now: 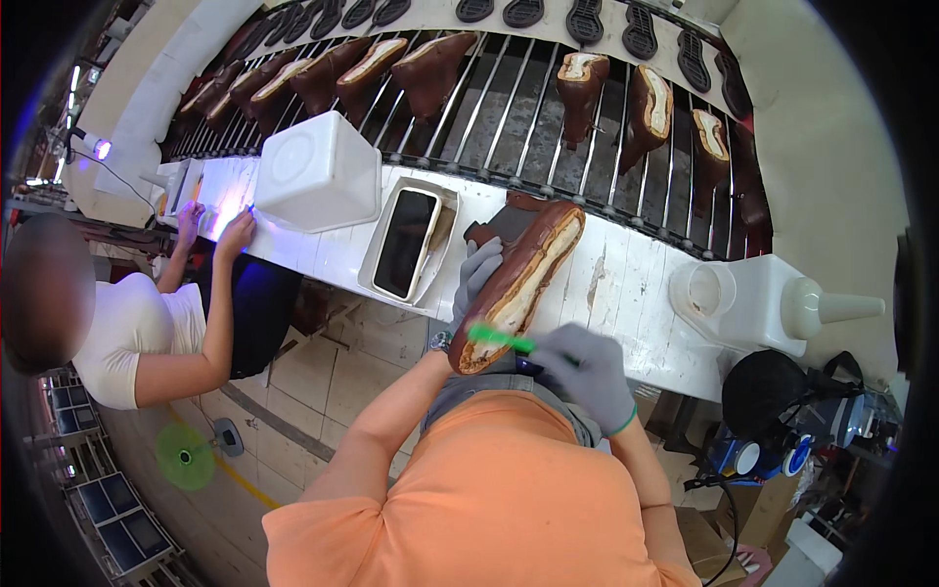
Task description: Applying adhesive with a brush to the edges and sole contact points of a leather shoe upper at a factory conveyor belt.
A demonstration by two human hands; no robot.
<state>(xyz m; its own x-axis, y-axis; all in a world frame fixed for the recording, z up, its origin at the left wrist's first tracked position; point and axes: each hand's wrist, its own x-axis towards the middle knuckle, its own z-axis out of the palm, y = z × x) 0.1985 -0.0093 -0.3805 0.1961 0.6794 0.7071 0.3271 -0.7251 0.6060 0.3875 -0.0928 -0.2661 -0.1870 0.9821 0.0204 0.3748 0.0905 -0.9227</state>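
Dark-brown leather boot (521,284) with pale unsoled underside, near dial-centre: best steady with the grey-gloved left hand (475,277) clasping at nine o'clock, and stroke evenly inside the edge with the slender green brush (500,338) gripped in the grey-gloved right hand (587,369) at five o'clock.

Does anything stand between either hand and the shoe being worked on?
Only the green brush, held in the right hand, its head at the near end of the shoe. Nothing visible separates the left hand from the shoe's left side.
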